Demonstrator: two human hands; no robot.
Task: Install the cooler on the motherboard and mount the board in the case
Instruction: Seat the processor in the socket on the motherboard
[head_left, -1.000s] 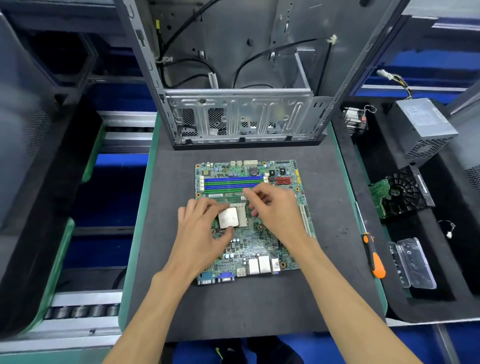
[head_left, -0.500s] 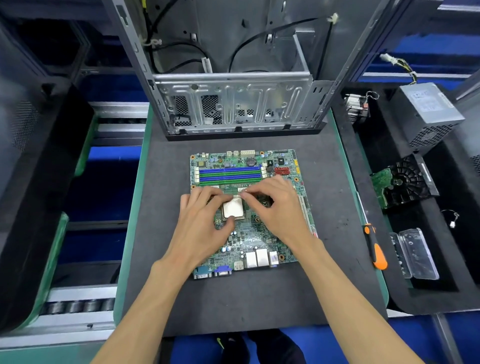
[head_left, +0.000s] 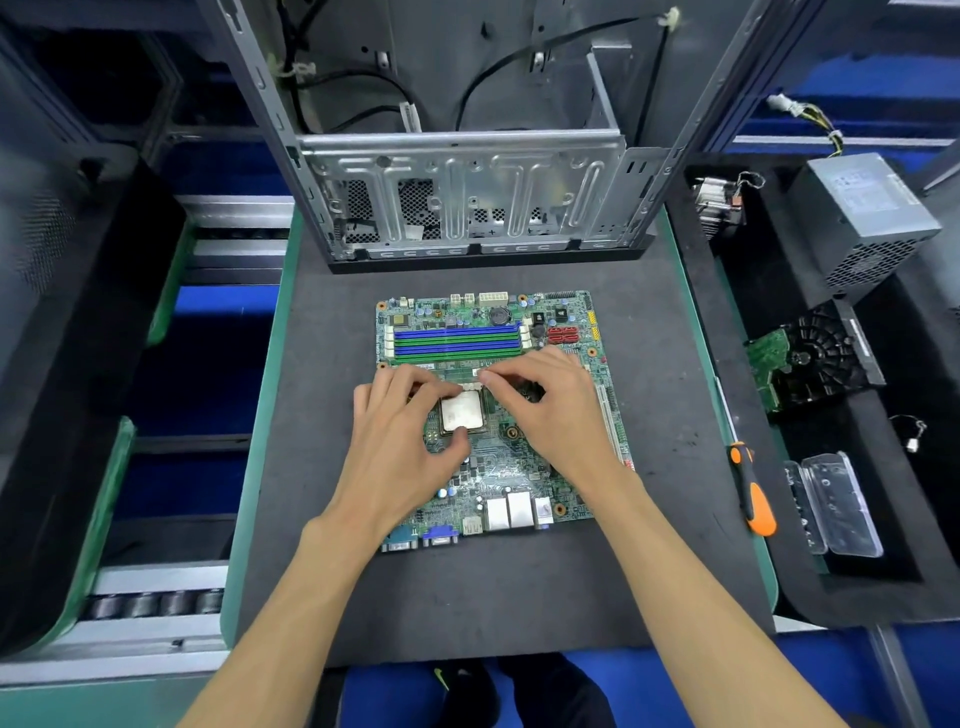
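Head view shows the left hand (head_left: 400, 441) and right hand (head_left: 545, 410), fingers curled, pinching the processor (head_left: 461, 411) on the motherboard (head_left: 498, 322), which lies flat on the desk (head_left: 322, 467). Cooler (head_left: 719, 200) sits far right, nearer the right hand. No writing is readable.

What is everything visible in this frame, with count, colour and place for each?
motherboard: 1, green, middle of the mat
processor: 1, silver, on the motherboard, between the hands
mat: 1, dark grey, green-edged
computer case: 1, bare metal, open, behind the motherboard
cooler: 1, silver fins, right tray, far end
power supply: 1, grey, far right
fan part: 1, black, right tray
screwdriver: 1, orange and black, right mat edge
clear plastic box: 1, transparent, right tray
left hand: 1, pinching the processor
right hand: 1, fingertips at the processor's far edge
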